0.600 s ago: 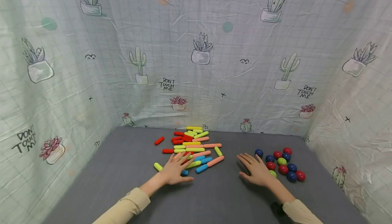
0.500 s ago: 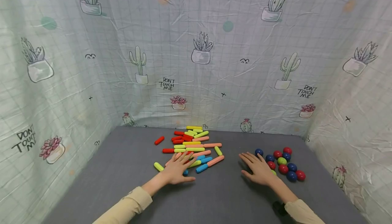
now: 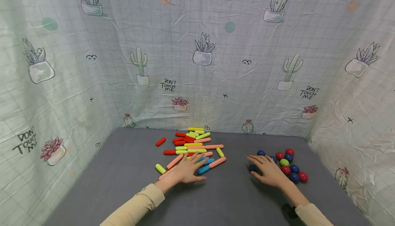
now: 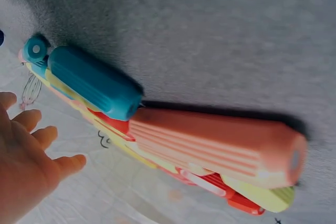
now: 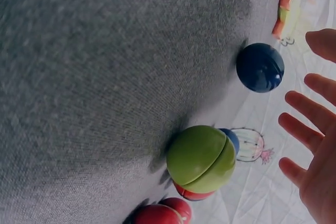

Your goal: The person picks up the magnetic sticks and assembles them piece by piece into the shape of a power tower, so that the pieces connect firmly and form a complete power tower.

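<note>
In the head view my left hand (image 3: pixel 187 170) is spread palm down over the near part of a spread of coloured plastic sticks. It hides some of them. The left wrist view has its fingers straight and apart, beside a blue stick (image 4: pixel 94 82) and a salmon stick (image 4: pixel 218 145), holding nothing. My right hand (image 3: pixel 270 171), fingers extended, hovers over the left part of a group of coloured balls. A dark blue ball (image 5: pixel 260 67) and a green ball (image 5: pixel 199 158) sit near its fingers in the right wrist view, and nothing is in its grasp.
The red, yellow, green and salmon sticks (image 3: pixel 195 147) stretch back toward the cloth wall (image 3: pixel 228 111). More red balls (image 3: pixel 303 177) and blue balls lie right of the right hand. A lone red stick (image 3: pixel 160 141) lies at the back left of the grey tabletop (image 3: pixel 123 171).
Both hands have moved to the right. Salmon sticks left of the left hand have come into view, as has a dark blue ball under the right fingers; the near green ball is now hidden.
</note>
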{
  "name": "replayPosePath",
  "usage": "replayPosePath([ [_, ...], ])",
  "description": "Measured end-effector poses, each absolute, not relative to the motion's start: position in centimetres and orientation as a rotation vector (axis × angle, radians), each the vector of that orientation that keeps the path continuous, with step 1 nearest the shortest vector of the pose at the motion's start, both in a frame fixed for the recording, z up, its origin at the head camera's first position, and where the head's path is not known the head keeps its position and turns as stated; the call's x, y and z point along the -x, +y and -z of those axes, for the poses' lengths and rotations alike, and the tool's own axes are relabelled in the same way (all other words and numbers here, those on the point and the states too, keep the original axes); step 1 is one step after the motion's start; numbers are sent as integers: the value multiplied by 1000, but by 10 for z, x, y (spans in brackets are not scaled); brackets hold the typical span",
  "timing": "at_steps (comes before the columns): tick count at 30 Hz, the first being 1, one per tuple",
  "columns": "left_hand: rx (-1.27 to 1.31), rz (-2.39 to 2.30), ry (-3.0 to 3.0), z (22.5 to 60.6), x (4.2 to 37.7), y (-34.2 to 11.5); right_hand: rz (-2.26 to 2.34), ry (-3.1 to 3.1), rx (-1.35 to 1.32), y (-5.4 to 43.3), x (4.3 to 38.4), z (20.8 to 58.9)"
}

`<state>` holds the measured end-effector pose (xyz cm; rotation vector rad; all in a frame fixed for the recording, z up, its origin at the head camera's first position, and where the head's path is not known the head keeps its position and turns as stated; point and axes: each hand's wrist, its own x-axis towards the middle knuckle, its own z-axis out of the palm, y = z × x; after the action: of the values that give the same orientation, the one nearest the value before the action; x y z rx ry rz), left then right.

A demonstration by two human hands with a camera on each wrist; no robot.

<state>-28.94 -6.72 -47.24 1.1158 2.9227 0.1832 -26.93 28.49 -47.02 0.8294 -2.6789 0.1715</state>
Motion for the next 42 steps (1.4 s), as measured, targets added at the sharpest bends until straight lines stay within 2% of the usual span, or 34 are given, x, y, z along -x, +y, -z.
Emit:
replayPosePath([
  [11,-1109,-106,2943,474,300,-48,-161,-2621,-858,288,272,471],
  [22,-1217,137,2977,484,305,-36,-156,-2647,-855,289,272,477],
  [35,-1372,218,3155,483,301,-33,-86,-2583,-919,291,275,487],
  [42,-1455,673,3177,486,294,-27,-69,-2481,-963,289,280,493],
])
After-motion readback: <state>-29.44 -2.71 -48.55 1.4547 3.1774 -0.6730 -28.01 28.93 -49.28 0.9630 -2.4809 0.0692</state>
